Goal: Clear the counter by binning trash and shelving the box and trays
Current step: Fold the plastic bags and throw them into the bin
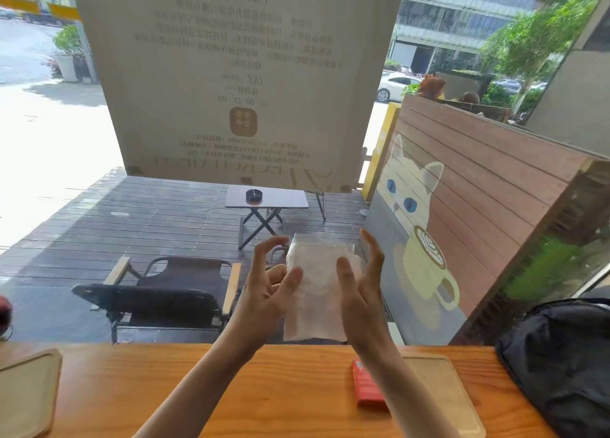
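Note:
A crinkled clear plastic bag [315, 292] is held up above the wooden counter [198, 388], between both hands. My left hand [267, 285] pinches its left edge with thumb and fingers, the other fingers spread. My right hand [361, 285] grips its right side with the thumb on the front. A small red box [366, 388] lies on the counter under my right forearm, resting on a pale tray [445, 398]. A second pale tray [26, 391] sits at the counter's left end.
A black bag [561, 365] lies on the counter at the right. A dark red object [5, 315] shows at the left edge. Beyond the window are a folding chair [165, 292], a small table [267, 199] and a painted wooden panel [462, 223].

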